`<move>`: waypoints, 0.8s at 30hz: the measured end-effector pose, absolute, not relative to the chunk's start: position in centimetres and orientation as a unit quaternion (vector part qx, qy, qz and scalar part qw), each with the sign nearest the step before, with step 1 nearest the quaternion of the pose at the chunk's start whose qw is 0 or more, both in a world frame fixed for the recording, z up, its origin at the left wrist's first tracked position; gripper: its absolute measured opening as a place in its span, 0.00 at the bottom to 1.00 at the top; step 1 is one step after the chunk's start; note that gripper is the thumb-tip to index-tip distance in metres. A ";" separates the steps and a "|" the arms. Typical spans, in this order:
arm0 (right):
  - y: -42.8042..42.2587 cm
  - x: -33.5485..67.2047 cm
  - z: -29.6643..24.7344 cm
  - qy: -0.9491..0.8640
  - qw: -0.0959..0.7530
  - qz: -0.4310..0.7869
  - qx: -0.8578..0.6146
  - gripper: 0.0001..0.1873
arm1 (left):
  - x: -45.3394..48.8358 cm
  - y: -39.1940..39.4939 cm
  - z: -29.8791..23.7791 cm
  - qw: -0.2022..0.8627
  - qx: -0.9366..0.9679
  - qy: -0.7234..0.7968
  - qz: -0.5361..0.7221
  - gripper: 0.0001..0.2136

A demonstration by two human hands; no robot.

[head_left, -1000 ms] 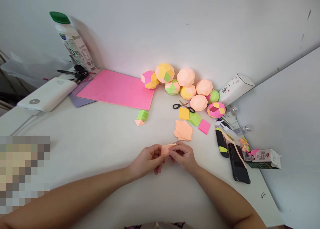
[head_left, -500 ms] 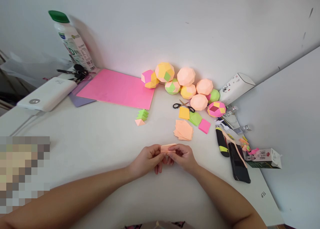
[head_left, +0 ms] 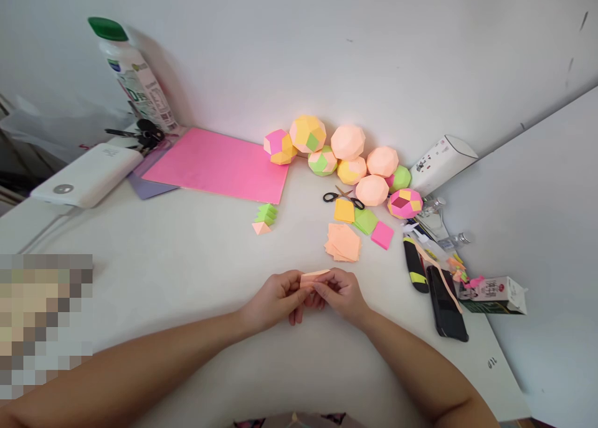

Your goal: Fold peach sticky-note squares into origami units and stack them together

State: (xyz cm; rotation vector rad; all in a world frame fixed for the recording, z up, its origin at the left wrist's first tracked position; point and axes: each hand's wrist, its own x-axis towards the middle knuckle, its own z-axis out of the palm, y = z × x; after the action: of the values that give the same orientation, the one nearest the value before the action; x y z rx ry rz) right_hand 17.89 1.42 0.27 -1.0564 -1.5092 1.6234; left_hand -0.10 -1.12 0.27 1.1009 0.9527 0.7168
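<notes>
My left hand [head_left: 275, 298] and my right hand [head_left: 343, 294] meet over the white table [head_left: 163, 272], fingers pinched together. Between them they hold a small folded peach paper [head_left: 312, 276], now nearly edge-on to the camera. Just beyond my hands lies a loose stack of peach paper squares [head_left: 343, 242]. Further back lie yellow [head_left: 344, 211], green [head_left: 365, 221] and pink [head_left: 382, 235] squares. A row of folded paper balls [head_left: 348, 142] in peach, yellow, pink and green sits against the wall.
Small scissors [head_left: 343, 197] lie by the balls. A pink sheet [head_left: 217, 164], a white power bank [head_left: 86, 174] and a green-capped bottle [head_left: 135, 79] stand at left. Folded green and peach pieces [head_left: 265, 218] sit mid-table. A highlighter [head_left: 414, 265], a phone [head_left: 446, 303] and a carton [head_left: 493, 294] crowd the right edge.
The peach paper has been turned or folded flatter between my fingers, showing less of its face. My hands have stayed in the same place.
</notes>
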 end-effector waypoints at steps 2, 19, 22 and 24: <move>1.4 17.9 0.3 -0.579 0.333 0.622 -0.409 0.08 | -0.1 -1.1 0.4 0.688 0.491 0.429 0.320 0.14; 1.5 17.8 -0.1 -0.554 0.362 0.641 -0.388 0.18 | -0.3 -0.7 1.0 0.739 0.423 0.399 0.342 0.14; 1.7 17.8 0.3 -0.555 0.362 0.639 -0.389 0.17 | -0.3 -0.7 1.0 0.751 0.405 0.391 0.346 0.15; 1.8 17.8 0.6 -0.579 0.336 0.632 -0.390 0.11 | -0.3 -0.6 1.0 0.752 0.400 0.391 0.348 0.15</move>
State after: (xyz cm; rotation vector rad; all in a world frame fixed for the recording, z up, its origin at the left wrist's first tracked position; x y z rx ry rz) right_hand 17.76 1.79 0.64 -1.0174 -1.5091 1.6480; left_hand -0.31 -0.61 1.05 0.8742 0.8531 0.7596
